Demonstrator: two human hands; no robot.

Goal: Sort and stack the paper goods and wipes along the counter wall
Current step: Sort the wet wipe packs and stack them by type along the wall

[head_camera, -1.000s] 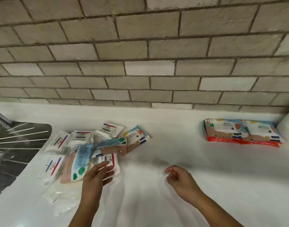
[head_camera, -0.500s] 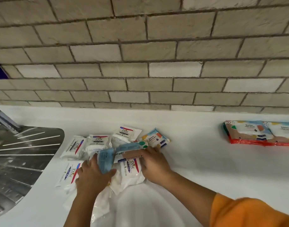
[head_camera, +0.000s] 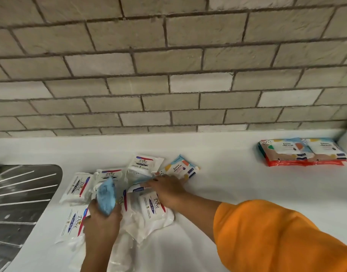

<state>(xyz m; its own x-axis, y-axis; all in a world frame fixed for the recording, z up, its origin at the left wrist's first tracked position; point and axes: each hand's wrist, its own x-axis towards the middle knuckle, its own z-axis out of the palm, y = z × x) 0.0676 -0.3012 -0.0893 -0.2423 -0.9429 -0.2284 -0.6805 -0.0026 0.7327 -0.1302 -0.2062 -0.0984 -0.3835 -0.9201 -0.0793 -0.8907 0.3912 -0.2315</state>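
Loose heap of wipe packs on the white counter (head_camera: 227,193), beside the sink drainboard (head_camera: 21,193).
Left hand (head_camera: 101,220) curls round a blue pack (head_camera: 106,197) tilted on edge. Right hand (head_camera: 166,190) lies over the white Dove packs (head_camera: 78,187); its fingertips are buried among wrappers, so its grip is unclear. Patterned stack (head_camera: 302,152) sits against the wall, far right.

White Dove packs (head_camera: 78,188) with red-and-blue stripes, plain light-blue pack (head_camera: 106,197), patterned packs (head_camera: 302,152) in blue/orange/yellow/green blotches with red edges at right end of white counter (head_camera: 247,183). Grey-beige bricks (head_camera: 168,65), orange sleeve (head_camera: 276,232).
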